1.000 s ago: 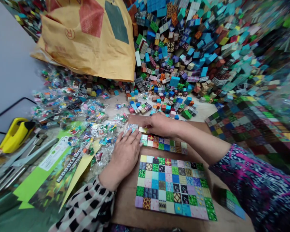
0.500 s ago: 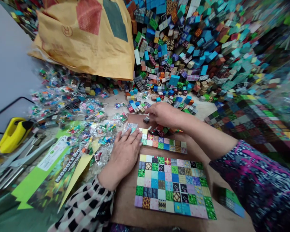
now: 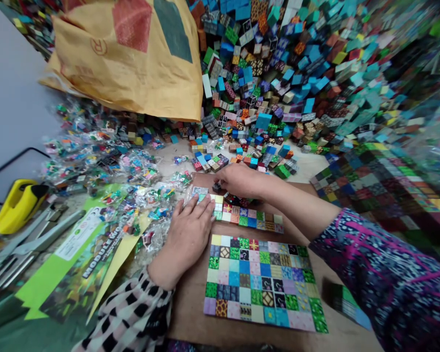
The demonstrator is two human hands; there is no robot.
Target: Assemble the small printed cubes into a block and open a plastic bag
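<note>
My left hand (image 3: 185, 234) lies flat with fingers stretched out over the left end of a narrow strip of small patterned cubes (image 3: 256, 219). The cubes under those fingers are partly hidden. Beyond the strip, my right hand (image 3: 242, 181) has its fingertips closed on a small dark cube (image 3: 216, 187), held low near the brown board (image 3: 183, 313). More dark and red cubes show partly beneath this hand. Closer to me on the board sits a large flat block of patterned cubes (image 3: 260, 283), set edge to edge in even rows.
A big heap of loose cubes (image 3: 278, 73) rises at the back beside a yellow sack (image 3: 132, 63). Small bagged pieces (image 3: 139, 166), printed cards (image 3: 84, 274), scissors (image 3: 40, 239) and a yellow tool (image 3: 14, 205) lie left. More joined cubes (image 3: 374, 190) stand right; a small green block (image 3: 346, 303) lies nearer.
My right hand has lowered and shifted slightly left, and its fingertips have closed on the small dark cube. My left hand stays in place on the strip.
</note>
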